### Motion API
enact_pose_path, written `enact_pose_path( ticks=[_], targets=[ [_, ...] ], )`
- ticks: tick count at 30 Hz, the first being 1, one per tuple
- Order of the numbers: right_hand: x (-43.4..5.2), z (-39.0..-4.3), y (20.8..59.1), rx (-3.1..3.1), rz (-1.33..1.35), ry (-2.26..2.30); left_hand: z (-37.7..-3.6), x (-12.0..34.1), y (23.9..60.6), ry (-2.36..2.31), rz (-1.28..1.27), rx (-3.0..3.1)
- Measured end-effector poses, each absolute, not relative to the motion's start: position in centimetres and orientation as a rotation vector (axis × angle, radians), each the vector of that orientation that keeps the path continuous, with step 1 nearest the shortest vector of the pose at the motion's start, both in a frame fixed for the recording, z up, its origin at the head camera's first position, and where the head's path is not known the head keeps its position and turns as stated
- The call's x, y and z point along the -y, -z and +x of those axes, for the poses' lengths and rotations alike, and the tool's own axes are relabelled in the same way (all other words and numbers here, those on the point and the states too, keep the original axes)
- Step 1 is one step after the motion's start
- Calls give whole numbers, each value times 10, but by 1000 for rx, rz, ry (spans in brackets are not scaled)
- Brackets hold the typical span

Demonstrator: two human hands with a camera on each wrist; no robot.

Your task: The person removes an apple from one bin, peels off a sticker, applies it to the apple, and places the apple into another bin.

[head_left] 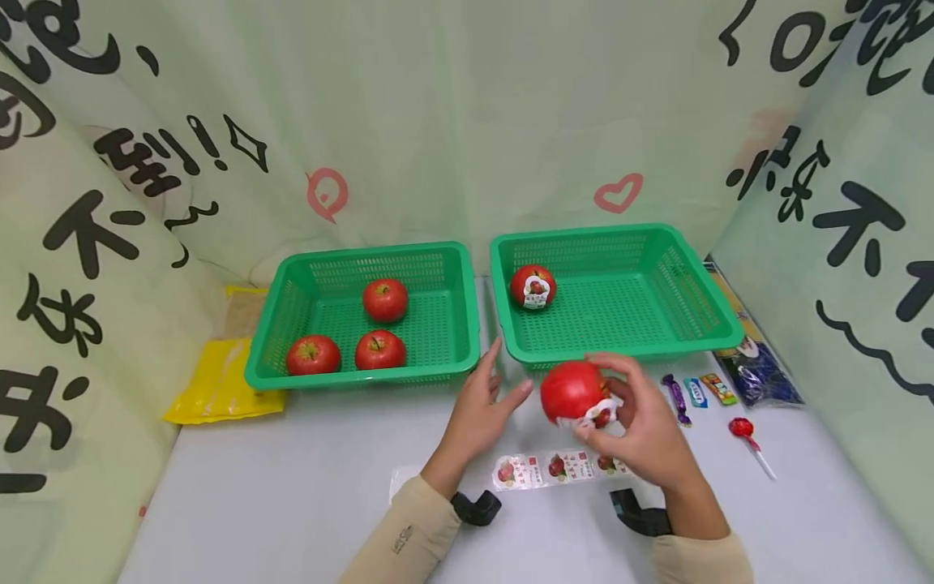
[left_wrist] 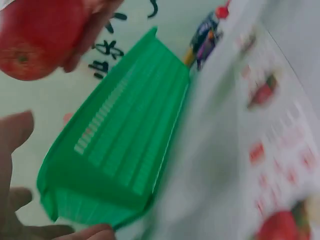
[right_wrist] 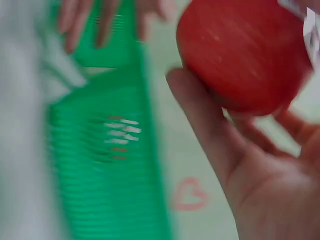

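Right hand (head_left: 645,434) grips glossy round apple (head_left: 574,391) – paper sticker on; left hand (head_left: 481,410) spread, empty.

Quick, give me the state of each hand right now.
Left hand: open, fingers straight, holding nothing.
Right hand: fingers curled round the red apple.

5 apples (head_left: 385,299); 2 green baskets (head_left: 467,300); 2 hands (head_left: 477,414); 1 strip of stickers (head_left: 558,468); 3 wrapped sweets (head_left: 696,392); 1 lollipop (head_left: 742,427); 1 yellow bag (head_left: 215,389).
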State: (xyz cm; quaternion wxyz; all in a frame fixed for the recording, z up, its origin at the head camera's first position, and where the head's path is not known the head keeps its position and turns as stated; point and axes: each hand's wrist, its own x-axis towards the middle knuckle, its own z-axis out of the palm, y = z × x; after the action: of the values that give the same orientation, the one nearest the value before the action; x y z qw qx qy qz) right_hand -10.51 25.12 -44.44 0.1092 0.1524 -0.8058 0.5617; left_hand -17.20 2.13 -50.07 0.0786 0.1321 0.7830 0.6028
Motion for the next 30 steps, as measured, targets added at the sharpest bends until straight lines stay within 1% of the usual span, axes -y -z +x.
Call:
enact_pose_path(
  ticks=[2, 5, 8, 10, 12, 15, 19, 24, 30],
  targets=[
    [-260, -117, 421, 2367, 341, -1594, -182, -35, 494, -1788, 320, -2403],
    [-273, -149, 384, 2516, 182, -1379, -195, -50, 489, -1772, 235, -2505],
    [-286, -194, 359, 2751, 169, -1056, -200, -58, 490, -1752, 167, -2566],
    [-292, -226, 352, 2898, 215, -869, -201, -62, 491, -1750, 144, -2577],
    [-297, -256, 354, 3026, 278, -713, -200, -65, 493, -1750, 140, -2577],
    [-302, -292, 368, 3193, 349, -563, -198, -70, 493, -1720, 152, -2594],
    [-304, -325, 392, 3336, 388, -442, -197, -73, 492, -1672, 153, -2623],
    [-299, -346, 414, 3410, 375, -328, -196, -75, 490, -1669, 143, -2633],
    [-293, -353, 424, 3441, 373, -240, -197, -74, 490, -1736, 95, -2575]
  ],
)
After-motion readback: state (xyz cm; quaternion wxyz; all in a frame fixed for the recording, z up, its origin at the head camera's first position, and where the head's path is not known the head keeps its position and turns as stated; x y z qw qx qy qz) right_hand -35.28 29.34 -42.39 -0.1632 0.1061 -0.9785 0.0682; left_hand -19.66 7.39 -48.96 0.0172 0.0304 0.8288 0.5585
